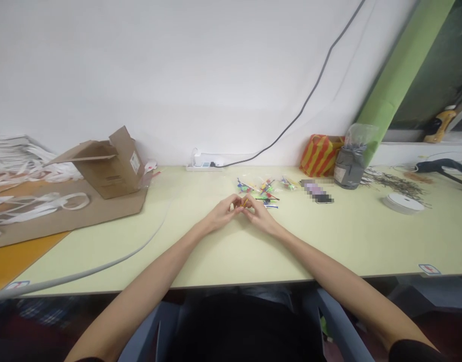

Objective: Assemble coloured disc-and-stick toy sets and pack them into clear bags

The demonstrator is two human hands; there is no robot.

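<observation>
My left hand [223, 212] and my right hand [259, 215] meet at the fingertips above the pale yellow-green table [200, 256]. Both pinch a small orange piece [246, 202], which is mostly hidden by my fingers. Just beyond my hands lies a scattered group of small colourful plastic parts [259, 190], some in clear bags. A few of these sit almost against my right fingertips. To their right lies a phone [317, 192] with a pixelated screen.
At the left stand an open cardboard box [110, 163] and a cardboard sheet [68, 213] with white strips [27, 203]. A grey cable [102, 269] crosses the table. Along the back are a power strip [204, 163], striped bag [320, 156], grey container [349, 163], white tape roll [404, 203] and metal pieces [394, 186].
</observation>
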